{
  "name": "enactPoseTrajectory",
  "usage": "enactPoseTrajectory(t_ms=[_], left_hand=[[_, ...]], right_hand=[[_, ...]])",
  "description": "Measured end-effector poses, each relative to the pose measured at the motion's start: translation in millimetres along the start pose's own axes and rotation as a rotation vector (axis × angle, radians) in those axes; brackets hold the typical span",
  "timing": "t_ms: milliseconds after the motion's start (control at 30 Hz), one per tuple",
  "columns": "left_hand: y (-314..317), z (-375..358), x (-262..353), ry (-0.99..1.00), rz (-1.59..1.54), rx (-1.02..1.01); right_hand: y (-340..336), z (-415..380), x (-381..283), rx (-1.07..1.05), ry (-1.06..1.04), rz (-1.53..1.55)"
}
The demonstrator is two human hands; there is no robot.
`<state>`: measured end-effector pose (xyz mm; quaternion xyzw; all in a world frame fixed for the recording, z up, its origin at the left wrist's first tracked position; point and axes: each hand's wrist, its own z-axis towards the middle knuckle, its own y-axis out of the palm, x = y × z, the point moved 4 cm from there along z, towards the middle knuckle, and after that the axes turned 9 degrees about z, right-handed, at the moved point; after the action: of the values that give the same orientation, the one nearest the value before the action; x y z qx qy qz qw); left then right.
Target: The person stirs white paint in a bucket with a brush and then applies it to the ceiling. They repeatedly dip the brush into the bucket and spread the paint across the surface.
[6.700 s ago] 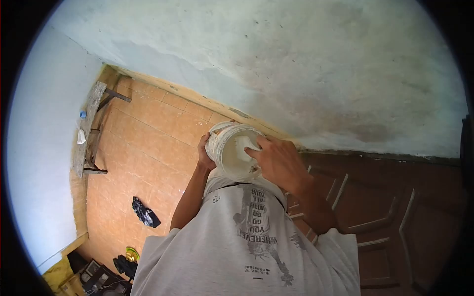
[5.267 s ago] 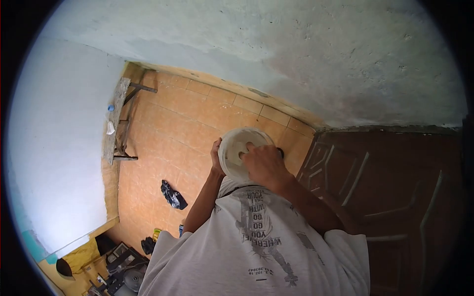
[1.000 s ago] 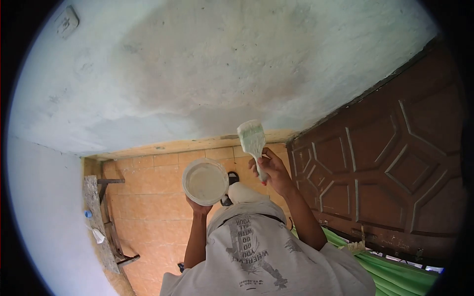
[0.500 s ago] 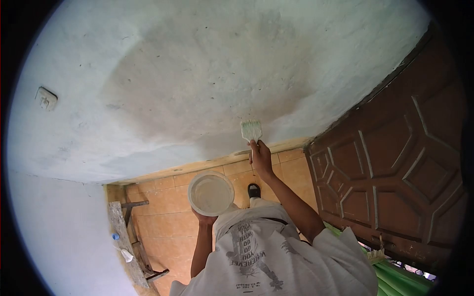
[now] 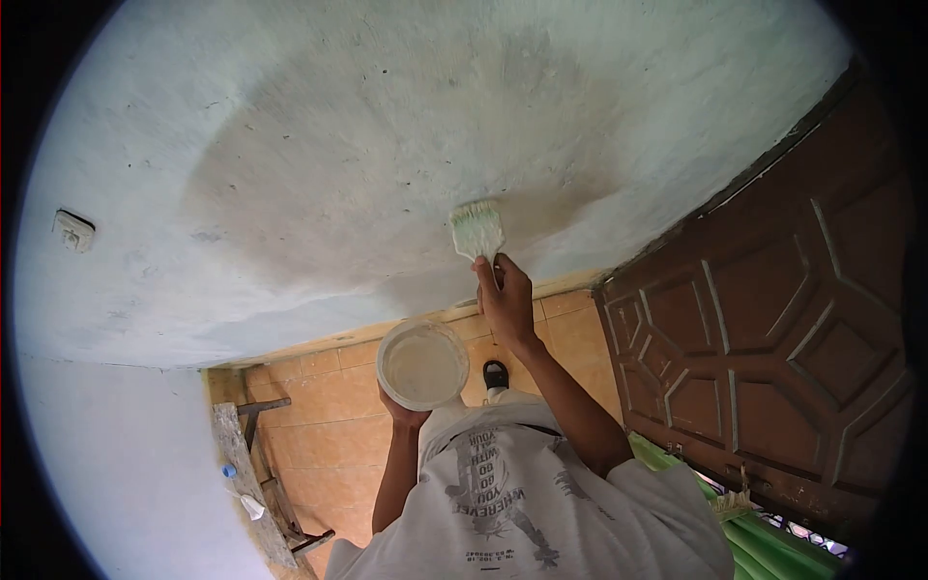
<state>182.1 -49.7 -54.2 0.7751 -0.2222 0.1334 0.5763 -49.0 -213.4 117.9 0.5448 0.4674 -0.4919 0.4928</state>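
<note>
My right hand (image 5: 507,298) grips the handle of a wide paintbrush (image 5: 477,230), its pale bristles pointing up at the wall. The bristle tips overlap the lower part of a large darker patch (image 5: 387,164) on the pale wall (image 5: 155,261). Below and to the left, my left hand (image 5: 402,411) is closed on the underside and near edge of a round whitish tub (image 5: 422,365). Pale liquid shows inside the tub, and the fingers beneath it are mostly hidden.
A brown panelled door (image 5: 744,358) stands on the right, with green cloth (image 5: 773,546) below it. At the left is a wooden bench (image 5: 253,483) bearing a blue-capped item and something white. Orange tiles (image 5: 338,425) cover the floor. A wall switch or socket (image 5: 74,230) is at far left.
My right hand has moved the brush upward and slightly left over the darker patch. The tub in my left hand has shifted slightly up and right.
</note>
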Motion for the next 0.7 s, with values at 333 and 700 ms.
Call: enactPoseTrajectory(t_ms=[333,700], left_hand=[[0.8,22.3,24.5,-0.023,-0.007,-0.001],[7.3,44.2,46.4,-0.073,0.021,0.002]], right_hand=[[-3.6,1.2,74.6,0.079,0.106,-0.033],[11.8,-5.6,-37.9,0.007,0.012,0.085]])
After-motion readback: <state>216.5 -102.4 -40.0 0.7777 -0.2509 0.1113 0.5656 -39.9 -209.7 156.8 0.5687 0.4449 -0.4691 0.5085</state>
